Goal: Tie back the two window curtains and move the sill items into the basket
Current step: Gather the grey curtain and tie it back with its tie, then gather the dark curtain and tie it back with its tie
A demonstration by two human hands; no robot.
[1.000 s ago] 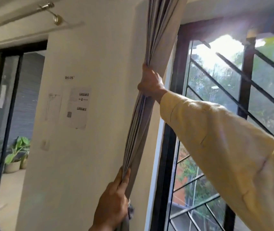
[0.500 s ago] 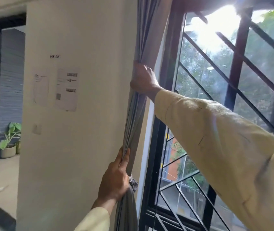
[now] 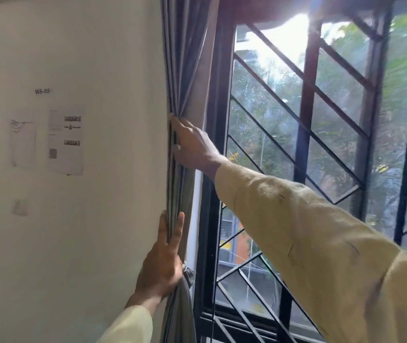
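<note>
**Gathered curtain could slip before it is tied**

Head view: the grey curtain (image 3: 187,70) hangs bunched into a narrow column just left of the window frame (image 3: 212,169), against the white wall (image 3: 98,219). The right hand (image 3: 192,144) reaches across the frame and hooks its fingertips round the outer folds, high up. The left hand (image 3: 163,263), lower and also just left of the frame, clasps the bunch between thumb and fingers. Touching it, on the frame side, sits what looks like a knotted tie (image 3: 189,273); whether it is fastened cannot be told.

The risks, as I judge them: the upper hold takes only the edge pleats, so letting go early would let the folds fan back over the frame. A loose knot would sag. Pulling down hard could strain the rail overhead, which is out of sight. The basket and sill items are not shown.
</note>
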